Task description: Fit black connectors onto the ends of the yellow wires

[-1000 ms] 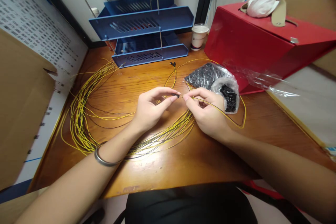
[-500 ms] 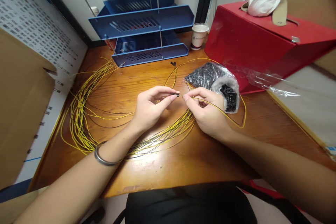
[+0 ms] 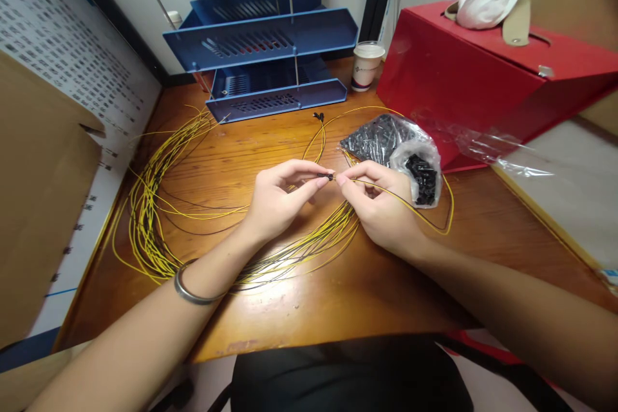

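Between thumb and fingertips, my left hand [image 3: 284,196] pinches a small black connector [image 3: 328,176]. Facing it, my right hand [image 3: 379,199] is closed on a thin yellow and black wire [image 3: 400,196], whose tip reaches the connector; whether it sits inside is too small to tell. The wire loops out to the right of my right hand. A large coil of yellow and black wires [image 3: 149,206] lies on the table, running under both hands. Behind them, wire ends with black connectors [image 3: 318,116] rest on the wood. Beside my right hand lies an open clear bag of black connectors [image 3: 421,177].
Blue tiered trays [image 3: 277,100] stand at the back of the wooden table [image 3: 309,322]. A paper cup [image 3: 365,67] is next to a red box [image 3: 458,84] with tissue on top. At left is a cardboard piece [image 3: 43,206].
The black connector in my left fingers has come closer to the wire tip in my right fingers, and the gap between them has narrowed. Little else differs.
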